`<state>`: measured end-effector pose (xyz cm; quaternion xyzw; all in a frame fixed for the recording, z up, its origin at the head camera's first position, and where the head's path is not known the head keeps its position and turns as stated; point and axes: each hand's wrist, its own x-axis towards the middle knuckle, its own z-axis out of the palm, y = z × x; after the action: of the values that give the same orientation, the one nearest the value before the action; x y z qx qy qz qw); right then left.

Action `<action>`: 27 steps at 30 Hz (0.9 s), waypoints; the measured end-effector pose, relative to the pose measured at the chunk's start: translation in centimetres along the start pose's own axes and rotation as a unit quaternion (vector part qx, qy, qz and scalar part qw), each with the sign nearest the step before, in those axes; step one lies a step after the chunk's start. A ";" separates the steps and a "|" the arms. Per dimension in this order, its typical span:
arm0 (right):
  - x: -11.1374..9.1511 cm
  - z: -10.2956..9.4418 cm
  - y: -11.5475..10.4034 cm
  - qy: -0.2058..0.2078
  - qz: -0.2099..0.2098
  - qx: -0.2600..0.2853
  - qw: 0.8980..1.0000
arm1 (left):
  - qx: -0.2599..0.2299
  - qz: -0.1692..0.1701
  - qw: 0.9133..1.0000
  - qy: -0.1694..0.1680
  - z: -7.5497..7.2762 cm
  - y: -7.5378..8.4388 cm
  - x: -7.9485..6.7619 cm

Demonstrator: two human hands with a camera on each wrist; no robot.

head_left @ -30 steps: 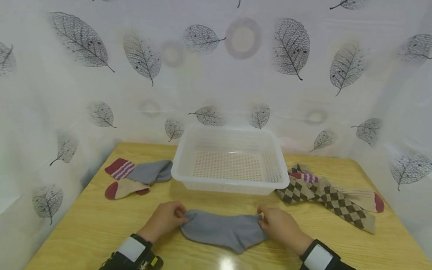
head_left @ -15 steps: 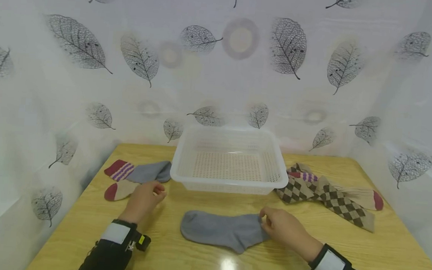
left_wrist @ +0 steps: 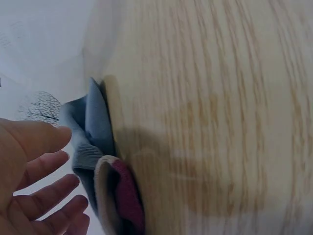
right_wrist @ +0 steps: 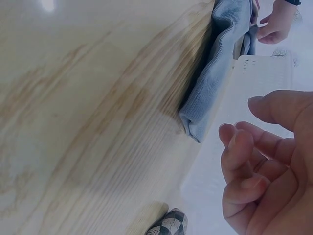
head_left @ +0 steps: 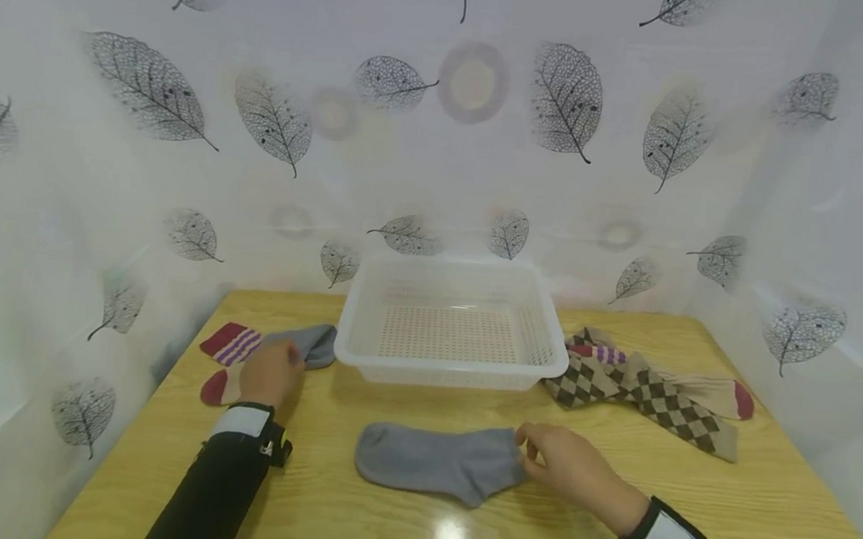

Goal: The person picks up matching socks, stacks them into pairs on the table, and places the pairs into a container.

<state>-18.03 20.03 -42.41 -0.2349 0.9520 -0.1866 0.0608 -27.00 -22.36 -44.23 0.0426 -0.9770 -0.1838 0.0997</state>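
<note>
A grey sock (head_left: 436,462) lies flat on the table in front of the basket, its ribbed cuff (right_wrist: 198,110) to the right. My right hand (head_left: 568,467) is beside that cuff, fingers loosely bent with a gap between thumb and fingertips and nothing in them. My left hand (head_left: 271,373) is over the pile on the left. There, a second grey sock (left_wrist: 83,137) lies with a beige-and-maroon sock (left_wrist: 115,196). In the left wrist view the left hand's fingers are spread and relaxed near the grey fabric, holding nothing. A maroon sock end with purple stripes (head_left: 234,343) shows behind it.
A white perforated plastic basket (head_left: 439,374) stands at the back middle of the wooden table (head_left: 353,527). Right of it lie brown diamond-patterned socks (head_left: 680,412) and a beige sock with a maroon toe (head_left: 741,400). A leaf-print curtain (head_left: 386,166) hangs behind and at the sides.
My left hand has let go of the front grey sock's toe end and moved left and away to the left pile. My right hand has loosened from the cuff, staying beside it.
</note>
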 end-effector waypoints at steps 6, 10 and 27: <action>0.0 0.1 -0.1 0.004 -0.015 -0.002 1.000 | 0.025 -0.015 1.000 -0.003 0.8 -0.2 0.6; 0.0 0.0 -0.3 0.003 -0.023 0.003 1.000 | 0.030 -0.011 0.999 0.003 0.9 -0.2 0.8; 0.2 0.9 -0.3 -0.011 -0.046 0.021 0.999 | -0.040 0.036 0.997 0.058 -3.0 0.8 -0.8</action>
<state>-17.87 19.38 -43.11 -0.2788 0.9354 -0.2069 0.0674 -25.65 -22.57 -41.29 0.0139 -0.9623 -0.2164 0.1642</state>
